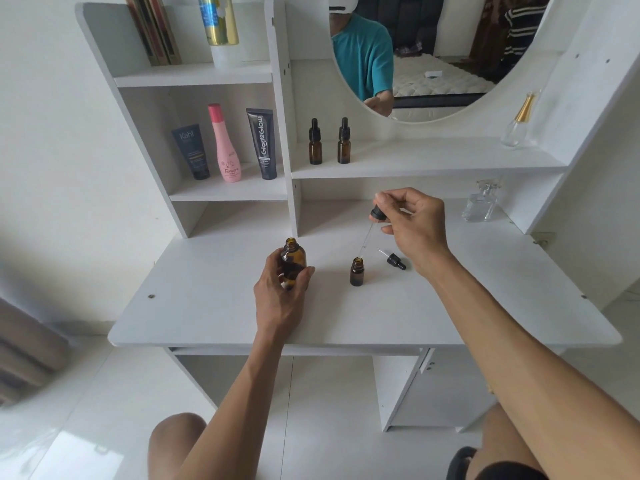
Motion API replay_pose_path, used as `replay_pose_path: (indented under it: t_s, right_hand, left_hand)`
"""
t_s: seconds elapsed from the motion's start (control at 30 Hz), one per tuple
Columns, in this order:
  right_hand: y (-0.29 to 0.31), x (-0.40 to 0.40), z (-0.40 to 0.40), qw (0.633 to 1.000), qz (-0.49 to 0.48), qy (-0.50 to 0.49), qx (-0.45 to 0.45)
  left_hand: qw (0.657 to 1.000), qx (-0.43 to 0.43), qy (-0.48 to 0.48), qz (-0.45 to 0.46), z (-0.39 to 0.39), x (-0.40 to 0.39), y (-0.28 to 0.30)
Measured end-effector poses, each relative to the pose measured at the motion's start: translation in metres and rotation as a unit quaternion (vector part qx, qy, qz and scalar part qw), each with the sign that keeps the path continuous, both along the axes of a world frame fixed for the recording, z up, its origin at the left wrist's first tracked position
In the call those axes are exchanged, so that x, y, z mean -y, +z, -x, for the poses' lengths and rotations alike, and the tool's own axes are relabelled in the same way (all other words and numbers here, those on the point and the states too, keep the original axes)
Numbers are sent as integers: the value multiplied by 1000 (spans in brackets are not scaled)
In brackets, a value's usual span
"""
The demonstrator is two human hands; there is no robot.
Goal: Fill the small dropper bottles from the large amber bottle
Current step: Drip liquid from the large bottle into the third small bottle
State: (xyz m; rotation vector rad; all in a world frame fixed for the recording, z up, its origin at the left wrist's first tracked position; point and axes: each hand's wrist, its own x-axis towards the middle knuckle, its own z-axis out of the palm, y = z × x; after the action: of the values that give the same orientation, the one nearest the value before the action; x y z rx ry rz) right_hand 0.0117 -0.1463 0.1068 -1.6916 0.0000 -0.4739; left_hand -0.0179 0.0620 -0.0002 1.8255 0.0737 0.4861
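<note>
My left hand (280, 292) is wrapped around the uncapped large amber bottle (293, 259), standing on the white desk (207, 306), and hides its lower half, while my right hand (412, 223) pinches a black-capped dropper (375, 214) whose thin glass pipette, hard to make out, points down at the open small bottle (357, 271). Just beside that bottle lies a second dropper cap (394, 259). Two capped dropper bottles (315, 142) stand on the shelf behind, tubes (265, 143) further left.

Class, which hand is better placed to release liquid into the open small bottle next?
Right. The right hand pinches the large dropper, its tip over the small bottle. The left hand grips the large amber bottle.
</note>
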Motion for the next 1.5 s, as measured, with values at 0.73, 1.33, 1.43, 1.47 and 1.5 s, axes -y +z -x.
replay_pose_path:
  t_s: [0.73,1.33,1.43,1.47,1.5]
  right_hand:
    - [-14,-1,-6,1000,15,3,-8]
    - [-13,-5,-7,999,30,17,-3]
    - [-13,-5,-7,999,37,17,0]
    - [-14,-5,-7,999,39,17,0]
    - [-14,-5,-7,999,41,16,1]
  left_hand:
    - [1000,-9,0,0,1,-1,-3]
    - [1000,-3,0,-7,0,-2,-5]
    - [1000,-3,2,-4,-1,-2,-5]
    - [1000,-3,2,-4,-1,-2,-5]
    - [1000,-3,1,-4,-1,-2,-5]
